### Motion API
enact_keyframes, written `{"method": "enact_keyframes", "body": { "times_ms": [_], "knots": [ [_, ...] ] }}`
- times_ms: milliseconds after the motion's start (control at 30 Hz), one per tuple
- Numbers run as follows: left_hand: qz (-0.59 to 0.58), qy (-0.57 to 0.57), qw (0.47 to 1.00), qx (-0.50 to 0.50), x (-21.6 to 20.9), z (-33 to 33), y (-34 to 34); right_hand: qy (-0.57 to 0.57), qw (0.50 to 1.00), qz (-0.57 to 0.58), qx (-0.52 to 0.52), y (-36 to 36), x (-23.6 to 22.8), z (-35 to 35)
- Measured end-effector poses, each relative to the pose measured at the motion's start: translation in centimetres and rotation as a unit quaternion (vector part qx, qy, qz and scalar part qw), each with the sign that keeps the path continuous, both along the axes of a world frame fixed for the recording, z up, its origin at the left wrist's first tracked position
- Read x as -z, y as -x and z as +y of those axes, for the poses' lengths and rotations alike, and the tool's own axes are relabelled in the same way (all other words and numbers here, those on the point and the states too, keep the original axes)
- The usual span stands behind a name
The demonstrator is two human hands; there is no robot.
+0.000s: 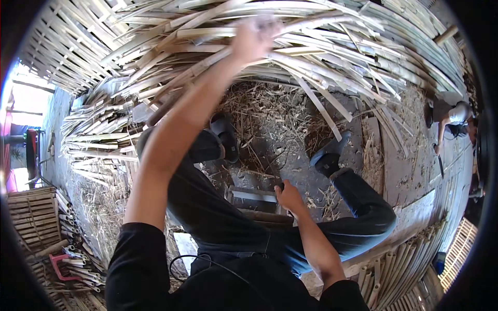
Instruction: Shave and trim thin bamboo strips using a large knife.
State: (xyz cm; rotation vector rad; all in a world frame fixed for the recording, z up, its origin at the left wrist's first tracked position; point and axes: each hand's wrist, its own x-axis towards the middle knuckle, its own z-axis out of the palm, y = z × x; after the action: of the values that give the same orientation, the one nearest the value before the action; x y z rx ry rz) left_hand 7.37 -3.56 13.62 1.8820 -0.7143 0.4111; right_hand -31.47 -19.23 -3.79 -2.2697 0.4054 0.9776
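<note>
My left hand (256, 40) is stretched far forward over a big pile of split bamboo strips (321, 67). Motion smears its fingers, so whether it touches or grips a strip cannot be made out. My right hand (292, 198) is closed low between my legs, around the dark handle of what looks like a knife. The knife's flat grey blade (253, 196) seems to point left from the fist. Just below the blade lies a thick piece of wood or bamboo (267, 216).
Shavings (270, 111) litter the ground between my feet. Shorter bamboo pieces (98, 140) lie at the left, round poles (399, 264) at the lower right. A red-framed saw (61, 267) is at the lower left. Another person (456, 114) works at the far right, holding a long blade (441, 165).
</note>
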Motion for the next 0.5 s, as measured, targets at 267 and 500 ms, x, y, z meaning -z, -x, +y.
{"method": "enact_keyframes", "body": {
  "times_ms": [267, 500],
  "knots": [
    [0.409, -0.346, 0.839, 0.095, 26.9, -0.8, 6.5, -0.043, 0.999, -0.009, -0.023, 0.1, 2.7, 0.2],
    [0.585, 0.028, 0.753, -0.300, 38.0, 8.2, -3.9, -0.101, 0.994, 0.002, -0.040, -1.8, 2.7, 2.5]
  ]
}}
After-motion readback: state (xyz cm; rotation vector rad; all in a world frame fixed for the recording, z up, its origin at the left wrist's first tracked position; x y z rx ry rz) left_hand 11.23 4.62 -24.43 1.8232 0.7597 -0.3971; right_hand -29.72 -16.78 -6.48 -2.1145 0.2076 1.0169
